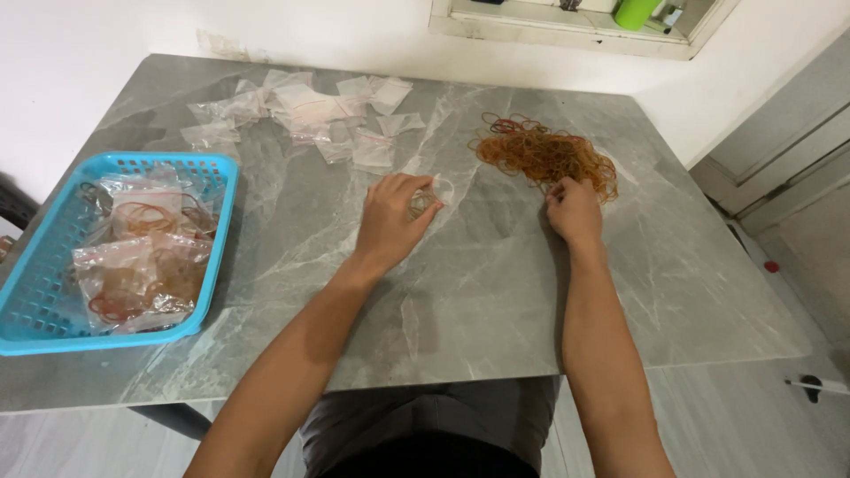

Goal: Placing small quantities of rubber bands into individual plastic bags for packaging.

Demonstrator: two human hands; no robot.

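My left hand rests near the middle of the grey marble table, gripping a small clear plastic bag with a few rubber bands inside. My right hand reaches into the near edge of a loose pile of orange-brown rubber bands, fingers curled on some of them; what it grips is hidden under the fingers.
A blue plastic basket at the left edge holds filled clear bags of rubber bands. Several empty small clear bags lie scattered at the far side. A white wall and a window sill with a green cup stand behind.
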